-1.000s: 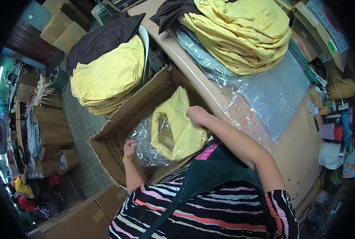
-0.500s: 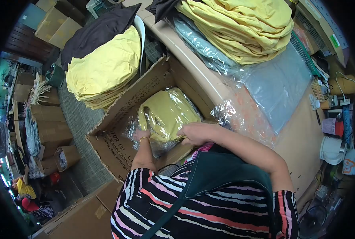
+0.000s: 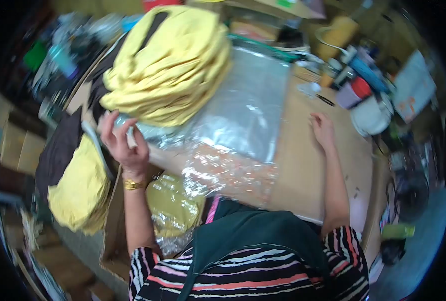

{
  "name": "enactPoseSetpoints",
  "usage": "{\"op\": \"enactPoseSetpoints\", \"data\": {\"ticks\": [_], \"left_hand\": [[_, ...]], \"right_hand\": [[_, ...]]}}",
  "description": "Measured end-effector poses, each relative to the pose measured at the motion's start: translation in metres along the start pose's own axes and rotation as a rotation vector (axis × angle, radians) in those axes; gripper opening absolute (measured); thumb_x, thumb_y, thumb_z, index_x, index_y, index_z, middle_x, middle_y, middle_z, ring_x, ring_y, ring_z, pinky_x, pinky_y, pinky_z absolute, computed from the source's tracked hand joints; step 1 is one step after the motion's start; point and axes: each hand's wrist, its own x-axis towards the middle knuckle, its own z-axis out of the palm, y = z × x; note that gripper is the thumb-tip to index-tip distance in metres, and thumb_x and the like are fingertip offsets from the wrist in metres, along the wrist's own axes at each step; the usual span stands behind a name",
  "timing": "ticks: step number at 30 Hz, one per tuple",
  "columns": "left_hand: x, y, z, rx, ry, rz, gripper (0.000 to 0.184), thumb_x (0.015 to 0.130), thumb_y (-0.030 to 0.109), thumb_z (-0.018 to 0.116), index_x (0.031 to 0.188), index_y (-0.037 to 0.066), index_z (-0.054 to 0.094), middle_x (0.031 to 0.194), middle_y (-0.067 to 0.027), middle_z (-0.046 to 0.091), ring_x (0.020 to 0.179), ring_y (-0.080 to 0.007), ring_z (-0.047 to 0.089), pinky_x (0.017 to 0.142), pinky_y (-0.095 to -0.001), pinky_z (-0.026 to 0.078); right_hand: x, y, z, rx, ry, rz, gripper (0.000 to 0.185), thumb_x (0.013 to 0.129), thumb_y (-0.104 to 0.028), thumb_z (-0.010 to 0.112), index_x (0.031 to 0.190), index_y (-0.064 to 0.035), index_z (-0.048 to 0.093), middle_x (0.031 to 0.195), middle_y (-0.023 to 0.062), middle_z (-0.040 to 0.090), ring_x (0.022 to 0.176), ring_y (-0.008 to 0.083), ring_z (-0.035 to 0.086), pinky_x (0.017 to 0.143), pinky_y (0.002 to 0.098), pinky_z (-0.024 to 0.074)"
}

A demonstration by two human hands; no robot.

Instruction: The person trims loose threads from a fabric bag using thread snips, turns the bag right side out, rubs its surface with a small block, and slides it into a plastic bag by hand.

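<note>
My left hand point(image 3: 125, 140) is raised beside the tall stack of folded yellow cloth point(image 3: 175, 70), with its fingers apart and slightly curled. It holds nothing that I can see. My right hand point(image 3: 323, 129) is over the table point(image 3: 305, 175), its fingers loosely stretched and holding nothing visible. Between the hands lies a pile of flat clear plastic bags point(image 3: 253, 100), with crinkled plastic point(image 3: 228, 173) along its near side. Below my left forearm, a yellow piece in clear plastic point(image 3: 173, 205) sits inside the open cardboard box point(image 3: 117, 215).
A second stack of yellow cloth point(image 3: 80, 185) with dark cloth point(image 3: 57, 150) stands to the left. At the back right are a black pen point(image 3: 325, 100), a red-lidded container point(image 3: 356, 93) and a white round container point(image 3: 371, 118). A fan point(image 3: 413, 193) stands at far right.
Both hands have left the wrapped yellow piece in the box. My left hand has risen toward the yellow stack, and my right hand has moved right over the table. The view has turned right.
</note>
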Motion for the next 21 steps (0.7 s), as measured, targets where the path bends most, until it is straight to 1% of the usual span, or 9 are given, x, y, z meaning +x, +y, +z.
{"op": "enactPoseSetpoints", "data": {"ticks": [3,6,8,9,10,12,15,17,21], "left_hand": [[0.079,0.022,0.041,-0.031,-0.196,0.088,0.023,0.082,-0.004,0.059,0.104,0.003,0.062,0.126,-0.0175,0.056,0.126,-0.0400,0.046,0.103,-0.0457,0.038],[0.103,-0.015,0.093,0.217,-0.490,0.058,0.030,0.085,0.014,0.062,0.114,0.004,0.062,0.128,-0.0181,0.055,0.123,-0.0386,0.048,0.099,-0.0474,0.041],[0.117,-0.035,0.111,0.289,-0.843,-0.087,0.034,0.086,0.026,0.061,0.114,0.005,0.064,0.115,-0.0196,0.062,0.110,-0.0356,0.058,0.091,-0.0455,0.046],[0.126,-0.033,0.112,0.244,-1.023,-0.180,0.036,0.086,0.031,0.061,0.111,0.005,0.065,0.105,-0.0210,0.066,0.100,-0.0345,0.063,0.085,-0.0443,0.049],[0.127,-0.050,0.121,0.175,-0.997,-0.131,0.034,0.087,0.032,0.062,0.106,0.004,0.066,0.095,-0.0213,0.067,0.090,-0.0352,0.064,0.079,-0.0441,0.049],[0.133,-0.068,0.124,0.123,-0.965,-0.084,0.033,0.087,0.032,0.062,0.102,0.003,0.067,0.084,-0.0217,0.067,0.080,-0.0360,0.065,0.073,-0.0439,0.050],[0.147,-0.056,0.122,0.001,-0.809,-0.336,0.031,0.088,0.032,0.062,0.096,0.002,0.068,0.080,-0.0216,0.066,0.075,-0.0373,0.064,0.067,-0.0436,0.048],[0.161,-0.030,0.115,0.103,-0.495,-0.180,0.026,0.089,0.028,0.061,0.097,0.004,0.068,0.080,-0.0194,0.066,0.073,-0.0371,0.063,0.065,-0.0425,0.048],[0.150,0.085,0.102,-0.060,-0.484,0.061,0.009,0.084,0.012,0.059,0.086,0.010,0.068,0.080,-0.0128,0.068,0.072,-0.0319,0.066,0.066,-0.0412,0.052]], "right_hand": [[0.028,0.078,0.018,-0.050,0.213,0.055,0.024,0.083,-0.002,0.056,0.106,-0.0022,0.063,0.113,0.0169,0.062,0.101,0.0328,0.061,0.087,0.0347,0.0490],[0.062,0.108,0.034,-0.208,0.339,-0.001,0.036,0.086,-0.009,0.054,0.123,-0.0074,0.056,0.135,0.0157,0.051,0.121,0.0319,0.052,0.098,0.0407,0.0445],[0.082,0.128,0.039,-0.533,0.112,0.175,0.053,0.092,-0.025,0.052,0.142,-0.0155,0.038,0.150,0.0108,0.036,0.139,0.0309,0.032,0.109,0.0487,0.0329],[0.086,0.117,0.030,-0.463,-0.032,0.250,0.058,0.093,-0.031,0.050,0.146,-0.0173,0.031,0.152,0.0095,0.032,0.140,0.0300,0.029,0.109,0.0516,0.0316],[0.087,0.106,0.013,-0.398,-0.178,0.325,0.063,0.095,-0.036,0.048,0.150,-0.0190,0.024,0.155,0.0081,0.028,0.142,0.0292,0.026,0.109,0.0545,0.0304],[0.082,0.101,0.012,-0.470,-0.108,0.280,0.055,0.094,-0.037,0.051,0.144,-0.0177,0.038,0.147,0.0122,0.037,0.138,0.0313,0.032,0.106,0.0540,0.0340],[0.078,0.088,-0.003,-0.539,-0.107,0.218,0.042,0.094,-0.033,0.054,0.128,-0.0085,0.054,0.130,0.0169,0.049,0.125,0.0316,0.046,0.098,0.0497,0.0413],[0.081,0.097,0.000,-0.551,-0.107,0.138,0.035,0.094,-0.029,0.054,0.119,-0.0041,0.057,0.119,0.0178,0.054,0.115,0.0322,0.052,0.093,0.0474,0.0443],[0.084,0.165,0.024,-0.593,0.063,-0.035,0.024,0.094,-0.021,0.052,0.105,-0.0020,0.062,0.095,0.0146,0.061,0.086,0.0289,0.064,0.072,0.0354,0.0517]]}}
